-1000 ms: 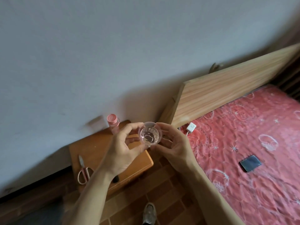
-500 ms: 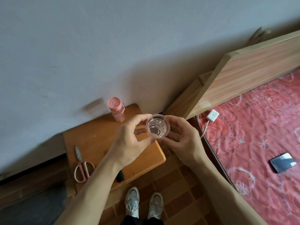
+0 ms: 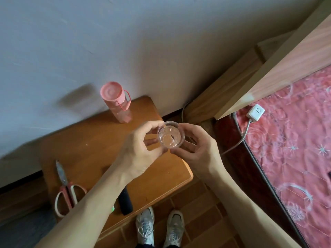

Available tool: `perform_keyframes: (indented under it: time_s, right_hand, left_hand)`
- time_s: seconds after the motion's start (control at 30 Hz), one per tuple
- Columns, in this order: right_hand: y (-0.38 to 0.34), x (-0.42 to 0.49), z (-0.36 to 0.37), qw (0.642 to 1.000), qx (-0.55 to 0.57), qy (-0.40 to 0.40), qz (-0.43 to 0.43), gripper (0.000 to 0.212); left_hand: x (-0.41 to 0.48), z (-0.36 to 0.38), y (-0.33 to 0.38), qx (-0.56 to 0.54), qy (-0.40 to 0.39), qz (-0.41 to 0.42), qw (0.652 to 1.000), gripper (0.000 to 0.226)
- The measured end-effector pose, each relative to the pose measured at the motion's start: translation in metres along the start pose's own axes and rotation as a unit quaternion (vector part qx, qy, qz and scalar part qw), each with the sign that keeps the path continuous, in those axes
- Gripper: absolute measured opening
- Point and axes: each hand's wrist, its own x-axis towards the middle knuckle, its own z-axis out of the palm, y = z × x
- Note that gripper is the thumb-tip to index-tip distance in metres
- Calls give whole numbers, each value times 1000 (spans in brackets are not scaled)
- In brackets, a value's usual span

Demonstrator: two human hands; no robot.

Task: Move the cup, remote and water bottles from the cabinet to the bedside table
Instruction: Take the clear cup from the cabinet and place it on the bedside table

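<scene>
A small clear plastic cup [image 3: 170, 134] hangs above the right part of the wooden bedside table [image 3: 93, 145]. My left hand [image 3: 138, 151] pinches its left rim and my right hand [image 3: 198, 149] pinches its right side. A pink water bottle [image 3: 117, 102] stands upright at the table's back edge by the wall. Beneath my left forearm near the table's front edge lies a dark remote [image 3: 125, 201], partly hidden.
Red-handled scissors [image 3: 67, 188] lie at the table's front left. To the right is a bed with a red mattress [image 3: 295, 149], a wooden headboard [image 3: 279, 68] and a white power plug [image 3: 255, 113] with its cable. My shoes [image 3: 158, 228] stand on brick floor.
The view has tilted down and closed in on the bedside table. Both hands still hold the cup, which now sits over the table's right part.
</scene>
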Motion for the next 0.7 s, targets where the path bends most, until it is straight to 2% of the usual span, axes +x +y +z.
perform_keyframes:
  time_s: [0.17,0.37,0.7]
  right_hand:
    - [32,20,20,998,-56,2,-1,58]
    - [66,40,37,998,-66,2,16,61]
    - [99,59,43,994,-103,-3,27,63]
  left_hand:
    - [15,9,-41,10,7,-14,1000,62]
    - [29,21,-76,18,36,-12,999,62]
    - [45,36,-104,56,47,-22,997,64]
